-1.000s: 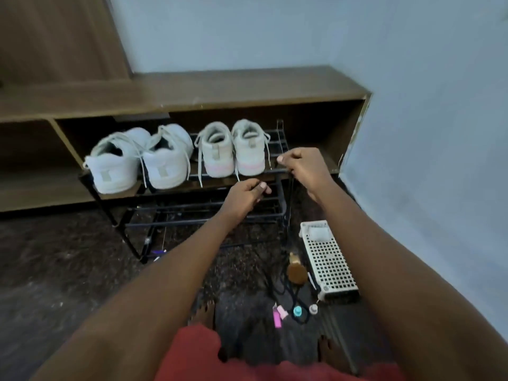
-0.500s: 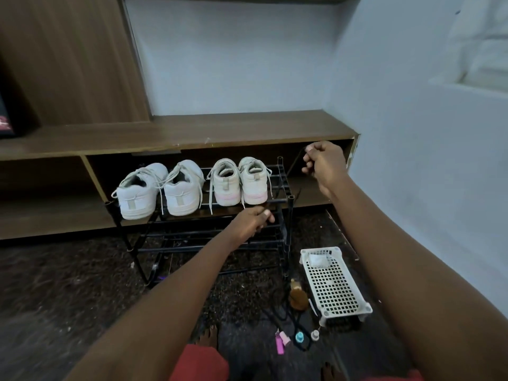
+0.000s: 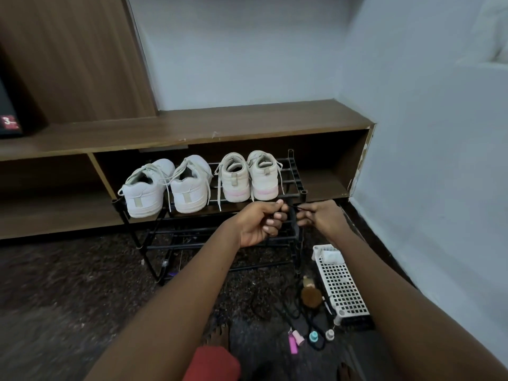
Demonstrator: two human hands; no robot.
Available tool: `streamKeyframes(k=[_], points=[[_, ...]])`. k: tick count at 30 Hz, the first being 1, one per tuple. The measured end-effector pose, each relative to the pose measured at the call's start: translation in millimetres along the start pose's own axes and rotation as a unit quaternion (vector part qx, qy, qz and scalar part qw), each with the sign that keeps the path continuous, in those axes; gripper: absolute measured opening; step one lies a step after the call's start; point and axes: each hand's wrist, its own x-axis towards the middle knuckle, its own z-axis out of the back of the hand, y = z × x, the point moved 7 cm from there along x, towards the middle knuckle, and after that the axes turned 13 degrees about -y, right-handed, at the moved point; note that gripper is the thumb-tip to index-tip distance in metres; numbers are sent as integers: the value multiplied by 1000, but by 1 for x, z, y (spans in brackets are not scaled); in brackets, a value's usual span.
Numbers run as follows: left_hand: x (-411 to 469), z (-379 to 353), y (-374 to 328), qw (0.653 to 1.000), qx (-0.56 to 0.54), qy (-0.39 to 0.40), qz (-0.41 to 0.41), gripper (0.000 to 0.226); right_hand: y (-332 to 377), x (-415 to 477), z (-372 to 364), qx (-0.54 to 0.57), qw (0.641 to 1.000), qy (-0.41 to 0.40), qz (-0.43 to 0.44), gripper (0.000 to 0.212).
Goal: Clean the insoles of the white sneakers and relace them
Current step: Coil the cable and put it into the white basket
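Observation:
Two pairs of white sneakers stand heels toward me on the top tier of a black shoe rack (image 3: 298,174). The left pair (image 3: 165,191) is plain white. The right pair (image 3: 248,182) has pink soles, and its laces hang loose. Just in front of the rack's right end, my left hand (image 3: 261,221) is curled and pinches a thin black cord (image 3: 292,206). My right hand (image 3: 321,215) pinches the same cord a short way to the right. Neither hand touches a sneaker.
The rack stands in front of a low wooden shelf unit (image 3: 192,127). On the dark floor to the right lie a white perforated basket (image 3: 341,284), a brown brush (image 3: 310,296), black cord loops and small pink and blue items (image 3: 295,338). A wall runs close on the right.
My right hand came down from near the shelf edge to meet my left hand in front of the rack. The left hand rose slightly. The sneakers have not moved.

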Motion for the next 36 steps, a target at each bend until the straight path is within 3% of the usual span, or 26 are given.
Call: streamKeyframes(k=[5,9,11,13,16,17,19,22,24,26,28,32,36], points=[[9,8,4,993,-120,4,-22,23,-93,-13,15,-125,985,-46,-106,25],[16,7,5,989,-146,2,-21,24,-145,-39,12,-315,946,20,-76,18],[21,9,6,987,-160,-15,-24,25,-151,-49,0,-304,950,36,-68,16],[29,15,7,982,-181,-51,-34,27,-145,-59,-15,-214,973,28,-76,20],[47,26,11,964,-233,-108,-68,31,-107,-67,-36,-203,977,59,20,9],[54,30,13,958,-246,-125,-78,32,-90,-70,-44,-232,966,99,66,3],[63,37,22,952,-248,-154,-90,34,-52,-80,-56,-306,923,174,155,14],[73,38,48,966,-189,-161,-68,31,-1,-85,-54,-337,886,245,203,16],[72,36,66,982,-104,-149,-48,24,24,-78,-43,-239,927,243,154,18],[66,33,79,991,-58,-124,-16,26,39,-61,-27,-51,979,189,60,13],[61,32,84,993,-62,-98,10,35,38,-41,-18,47,989,138,5,8],[54,18,81,996,-74,-54,2,32,33,-17,-22,40,993,111,24,10],[56,8,82,986,-165,-23,13,42,14,-3,-23,2,996,43,79,12]])
